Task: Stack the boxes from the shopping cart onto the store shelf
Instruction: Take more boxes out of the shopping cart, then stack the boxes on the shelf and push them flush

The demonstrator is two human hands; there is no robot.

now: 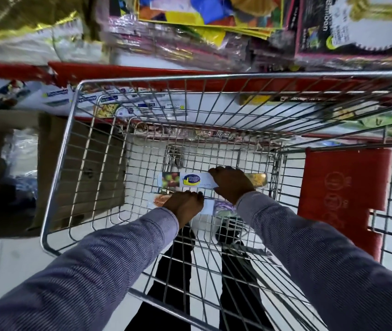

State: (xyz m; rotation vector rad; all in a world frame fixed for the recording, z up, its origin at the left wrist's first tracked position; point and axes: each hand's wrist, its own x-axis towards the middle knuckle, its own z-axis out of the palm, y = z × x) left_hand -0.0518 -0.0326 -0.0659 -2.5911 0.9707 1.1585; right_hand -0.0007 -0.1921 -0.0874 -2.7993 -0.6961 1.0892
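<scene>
Two long narrow white boxes lie on the floor of the wire shopping cart. The far box shows a blue oval logo and a fruit picture; my right hand is closed over its right half. The near box lies parallel to it, mostly hidden under my left hand, which grips its middle. Both arms reach down into the cart in striped sleeves. Beyond the cart runs the store shelf with a red edge, and similar white boxes lie on a lower level at the left.
Party goods and foil packs crowd the upper shelf. A brown cardboard carton stands on the floor left of the cart. The cart's red child-seat flap is at the right. My legs show through the cart bottom.
</scene>
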